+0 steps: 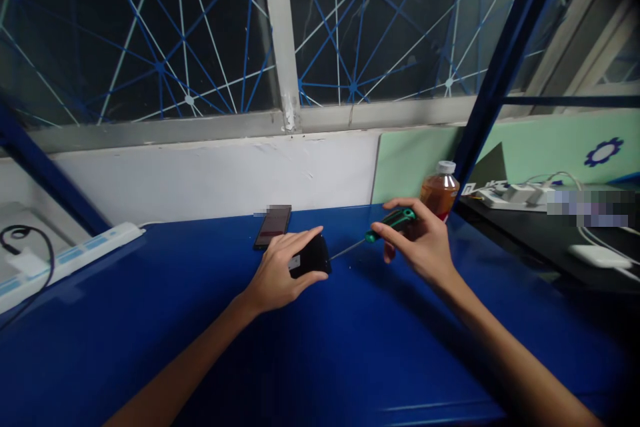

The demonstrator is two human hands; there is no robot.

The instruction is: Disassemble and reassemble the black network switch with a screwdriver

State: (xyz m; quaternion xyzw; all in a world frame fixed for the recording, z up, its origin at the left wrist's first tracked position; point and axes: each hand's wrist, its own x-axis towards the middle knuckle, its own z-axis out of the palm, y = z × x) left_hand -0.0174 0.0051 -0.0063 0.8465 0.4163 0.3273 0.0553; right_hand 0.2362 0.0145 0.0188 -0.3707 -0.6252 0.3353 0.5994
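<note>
My left hand point(286, 268) grips a small flat black box-like device point(314, 257) by its two long edges, thumb on the near side and fingers on the far side. A pale label shows on the device beside my palm, which hides its left part. In my right hand point(423, 240) is a screwdriver point(393, 223) with a green and black handle, held between thumb and fingers. Its thin metal shaft slants down to the left, and the tip meets the device's right end. Whether it sits in a screw is too small to tell.
Behind my left hand a smartphone point(274, 227) lies on the blue table point(310, 360). A bottle of amber drink point(440, 188) stands beyond my right hand. A white power strip point(75, 260) with a black cable lies at left; another strip point(515, 197) and a white charger point(599, 255) are at right.
</note>
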